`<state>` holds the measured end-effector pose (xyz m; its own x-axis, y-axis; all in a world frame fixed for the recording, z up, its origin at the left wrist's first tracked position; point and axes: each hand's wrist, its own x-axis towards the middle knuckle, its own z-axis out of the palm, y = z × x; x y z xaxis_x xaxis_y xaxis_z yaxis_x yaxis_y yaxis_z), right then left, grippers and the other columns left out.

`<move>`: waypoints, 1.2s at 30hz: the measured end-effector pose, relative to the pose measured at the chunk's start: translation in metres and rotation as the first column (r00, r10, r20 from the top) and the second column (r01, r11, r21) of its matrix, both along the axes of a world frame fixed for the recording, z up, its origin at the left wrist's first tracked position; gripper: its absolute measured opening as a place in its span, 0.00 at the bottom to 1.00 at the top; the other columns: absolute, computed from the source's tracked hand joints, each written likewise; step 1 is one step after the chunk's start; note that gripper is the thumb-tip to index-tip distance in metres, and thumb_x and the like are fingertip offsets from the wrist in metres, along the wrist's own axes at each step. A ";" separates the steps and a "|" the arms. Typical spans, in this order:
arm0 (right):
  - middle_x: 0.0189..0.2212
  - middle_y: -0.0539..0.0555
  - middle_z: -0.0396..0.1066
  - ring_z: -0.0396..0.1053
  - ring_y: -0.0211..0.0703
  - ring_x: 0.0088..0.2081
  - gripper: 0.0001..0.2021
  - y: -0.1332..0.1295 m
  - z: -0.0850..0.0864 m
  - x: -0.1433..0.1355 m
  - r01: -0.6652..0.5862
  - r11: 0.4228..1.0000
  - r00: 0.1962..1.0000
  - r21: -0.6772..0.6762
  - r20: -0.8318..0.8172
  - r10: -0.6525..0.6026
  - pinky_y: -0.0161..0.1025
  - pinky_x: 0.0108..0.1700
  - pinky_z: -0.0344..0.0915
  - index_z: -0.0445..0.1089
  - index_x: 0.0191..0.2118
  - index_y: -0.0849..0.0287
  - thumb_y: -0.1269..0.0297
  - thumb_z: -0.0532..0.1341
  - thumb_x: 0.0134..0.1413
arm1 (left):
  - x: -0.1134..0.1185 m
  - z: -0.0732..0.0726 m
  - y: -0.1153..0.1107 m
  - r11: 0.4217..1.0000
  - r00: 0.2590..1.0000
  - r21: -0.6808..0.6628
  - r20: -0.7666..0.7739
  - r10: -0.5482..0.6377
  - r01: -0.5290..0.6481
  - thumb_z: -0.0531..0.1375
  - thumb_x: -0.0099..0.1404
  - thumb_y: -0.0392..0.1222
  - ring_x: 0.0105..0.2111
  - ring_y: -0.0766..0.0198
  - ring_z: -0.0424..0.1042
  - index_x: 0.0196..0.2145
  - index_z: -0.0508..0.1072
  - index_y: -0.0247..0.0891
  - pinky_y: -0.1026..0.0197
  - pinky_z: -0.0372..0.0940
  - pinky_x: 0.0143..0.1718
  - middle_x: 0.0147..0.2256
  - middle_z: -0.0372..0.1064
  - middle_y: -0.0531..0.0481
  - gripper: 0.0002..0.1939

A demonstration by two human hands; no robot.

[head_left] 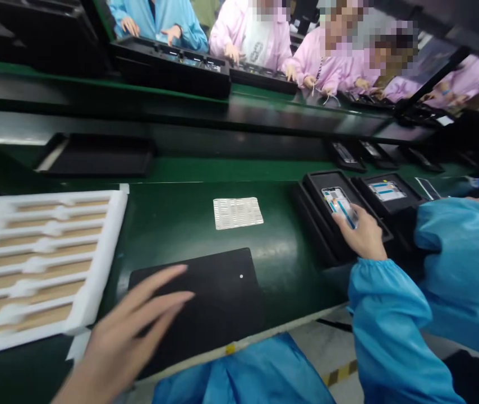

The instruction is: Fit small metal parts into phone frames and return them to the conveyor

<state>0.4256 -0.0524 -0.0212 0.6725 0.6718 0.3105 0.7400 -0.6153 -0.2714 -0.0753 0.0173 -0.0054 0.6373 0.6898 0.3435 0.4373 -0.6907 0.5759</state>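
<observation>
Matt mat point(222, 303), glossy tabletop point(285, 269), cloth sleeve point(386, 306) (faintly shiny)

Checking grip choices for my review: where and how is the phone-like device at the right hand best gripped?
The phone-like device is probably best held by its two long edges at the near end, coming from above, near side, where the right hand is: it lies in the black tray, narrow across, exposed interior up.

Probably an electronics workshop: green bench point(290, 241), phone-like devices point(335, 197), smocked workers point(226, 29).
</observation>
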 end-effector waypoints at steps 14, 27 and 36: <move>0.44 0.56 0.73 0.68 0.45 0.30 0.21 -0.005 0.070 -0.035 -0.096 0.906 0.994 0.412 -0.013 0.112 0.46 0.36 0.69 0.69 0.50 0.56 0.58 0.63 0.50 | 0.108 0.000 -0.042 0.787 0.961 -0.554 0.109 -0.255 0.271 0.56 0.71 0.43 0.56 0.56 0.69 0.49 0.75 0.52 0.52 0.65 0.60 0.57 0.68 0.53 0.12; 0.48 0.60 0.70 0.69 0.56 0.49 0.14 -0.006 0.031 -0.149 -0.405 0.801 0.861 0.440 -0.112 0.497 0.56 0.53 0.67 0.67 0.53 0.51 0.57 0.56 0.64 | 0.119 -0.019 -0.031 0.400 0.752 -0.909 0.344 0.562 0.117 0.62 0.64 0.57 0.48 0.52 0.75 0.52 0.67 0.36 0.53 0.72 0.49 0.49 0.74 0.41 0.26; 0.36 0.65 0.69 0.68 0.68 0.39 0.22 -0.024 0.016 -0.057 -0.163 0.987 0.928 -0.003 0.341 0.154 0.58 0.34 0.64 0.71 0.45 0.57 0.50 0.46 0.63 | 0.072 0.013 0.023 0.759 0.972 -0.643 0.095 0.216 -0.105 0.53 0.70 0.55 0.33 0.61 0.72 0.40 0.73 0.39 0.65 0.63 0.32 0.33 0.73 0.51 0.18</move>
<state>0.3688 -0.0759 -0.0054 0.4098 0.7500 0.5192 0.8780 -0.4787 -0.0016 -0.0033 0.0402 0.0074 0.4740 0.8721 -0.1213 0.3762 -0.0761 0.9234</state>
